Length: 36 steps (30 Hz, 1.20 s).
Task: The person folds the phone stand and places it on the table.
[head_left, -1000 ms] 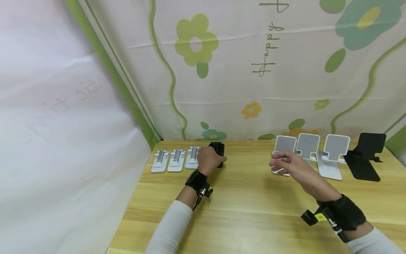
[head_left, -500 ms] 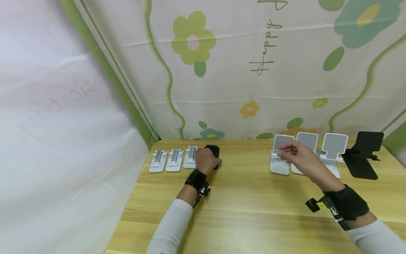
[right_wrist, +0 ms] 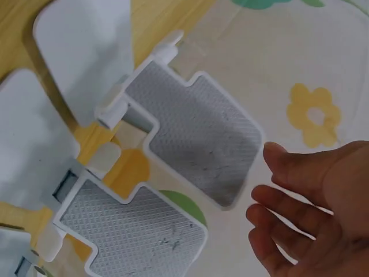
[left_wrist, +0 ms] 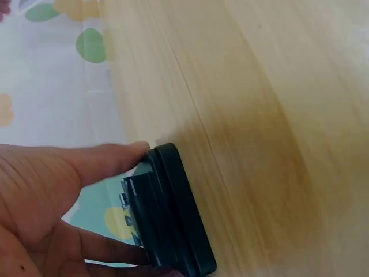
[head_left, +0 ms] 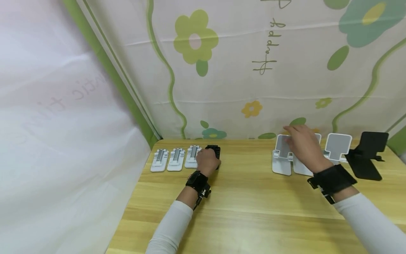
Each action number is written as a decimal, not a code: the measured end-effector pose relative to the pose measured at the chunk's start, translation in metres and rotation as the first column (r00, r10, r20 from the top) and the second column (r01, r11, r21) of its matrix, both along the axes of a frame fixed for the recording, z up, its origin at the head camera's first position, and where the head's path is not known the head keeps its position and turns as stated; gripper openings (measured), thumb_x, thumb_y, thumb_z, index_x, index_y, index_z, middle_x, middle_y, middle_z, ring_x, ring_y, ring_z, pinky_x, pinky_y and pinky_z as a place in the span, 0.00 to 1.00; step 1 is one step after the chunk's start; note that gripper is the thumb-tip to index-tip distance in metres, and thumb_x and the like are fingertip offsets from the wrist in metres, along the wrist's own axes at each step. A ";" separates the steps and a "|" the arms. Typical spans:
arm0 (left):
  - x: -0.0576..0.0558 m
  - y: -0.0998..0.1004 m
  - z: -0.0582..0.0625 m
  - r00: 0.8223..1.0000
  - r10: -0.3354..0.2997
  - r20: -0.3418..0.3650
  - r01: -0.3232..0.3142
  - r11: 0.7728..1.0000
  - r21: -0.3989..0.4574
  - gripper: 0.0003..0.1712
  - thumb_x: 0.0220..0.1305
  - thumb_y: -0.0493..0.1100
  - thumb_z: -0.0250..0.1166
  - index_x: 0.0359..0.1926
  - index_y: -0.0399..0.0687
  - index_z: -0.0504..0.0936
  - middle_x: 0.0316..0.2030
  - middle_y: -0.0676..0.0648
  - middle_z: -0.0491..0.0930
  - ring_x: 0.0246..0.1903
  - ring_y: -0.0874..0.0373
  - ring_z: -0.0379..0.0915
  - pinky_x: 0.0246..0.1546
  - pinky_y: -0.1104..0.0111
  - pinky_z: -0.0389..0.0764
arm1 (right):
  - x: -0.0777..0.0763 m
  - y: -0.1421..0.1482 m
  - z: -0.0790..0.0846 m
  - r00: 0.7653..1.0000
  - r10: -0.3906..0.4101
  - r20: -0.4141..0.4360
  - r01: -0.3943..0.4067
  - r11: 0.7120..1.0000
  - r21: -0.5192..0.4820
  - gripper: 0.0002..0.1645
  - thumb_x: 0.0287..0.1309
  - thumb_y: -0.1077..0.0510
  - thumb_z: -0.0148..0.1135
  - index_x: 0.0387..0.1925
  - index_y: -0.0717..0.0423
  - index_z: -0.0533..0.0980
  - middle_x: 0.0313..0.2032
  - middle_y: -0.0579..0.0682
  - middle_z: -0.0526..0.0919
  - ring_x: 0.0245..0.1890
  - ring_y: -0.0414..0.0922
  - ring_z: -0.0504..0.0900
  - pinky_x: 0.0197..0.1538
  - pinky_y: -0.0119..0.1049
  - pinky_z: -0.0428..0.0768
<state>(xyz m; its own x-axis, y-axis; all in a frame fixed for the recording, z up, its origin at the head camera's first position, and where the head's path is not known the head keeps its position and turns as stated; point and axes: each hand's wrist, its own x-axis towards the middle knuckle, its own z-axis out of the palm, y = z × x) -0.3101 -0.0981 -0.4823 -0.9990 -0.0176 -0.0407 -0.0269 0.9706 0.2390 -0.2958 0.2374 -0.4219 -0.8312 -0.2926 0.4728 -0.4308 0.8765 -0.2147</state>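
My left hand (head_left: 207, 162) grips a folded black phone stand (left_wrist: 173, 208) at the right end of a row on the table. In the left wrist view the thumb lies on one end and fingers on the other. My right hand (head_left: 304, 146) is raised by the top of the leftmost unfolded white phone stand (head_left: 281, 145). In the right wrist view its thumb and loosely bent fingers are beside the grey pad (right_wrist: 196, 133); whether the thumb touches the edge cannot be told. The right hand partly hides the second unfolded white stand (head_left: 301, 167).
Three folded white phone stands (head_left: 176, 159) lie left of the black one. Further right stand a third unfolded white stand (head_left: 337, 146) and an unfolded black stand (head_left: 371, 146). A flowered curtain (head_left: 222, 88) hangs behind the wooden table (head_left: 247, 197).
My right hand has moved up and away from me, from before the leftmost unfolded stand to its top. The left hand and folded black stand shifted slightly left, then stayed nearly still.
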 end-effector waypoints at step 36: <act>0.071 0.055 0.063 0.926 -0.325 0.192 -0.051 0.396 0.917 0.14 0.67 0.33 0.61 0.50 0.28 0.84 0.43 0.39 0.86 0.37 0.52 0.87 0.46 0.55 0.89 | 0.065 -0.065 0.067 0.962 0.230 -0.146 -0.265 0.916 -0.301 0.15 0.60 0.72 0.68 0.47 0.58 0.84 0.42 0.51 0.87 0.42 0.46 0.83 0.42 0.23 0.76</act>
<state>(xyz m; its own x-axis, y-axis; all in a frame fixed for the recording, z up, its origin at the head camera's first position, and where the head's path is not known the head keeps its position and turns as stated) -0.2388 -0.0428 -0.4195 -0.9090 0.3526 -0.2223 -0.1640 0.1879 0.9684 -0.2311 0.1728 -0.3552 -0.6918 -0.3045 0.6547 -0.6604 0.6336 -0.4031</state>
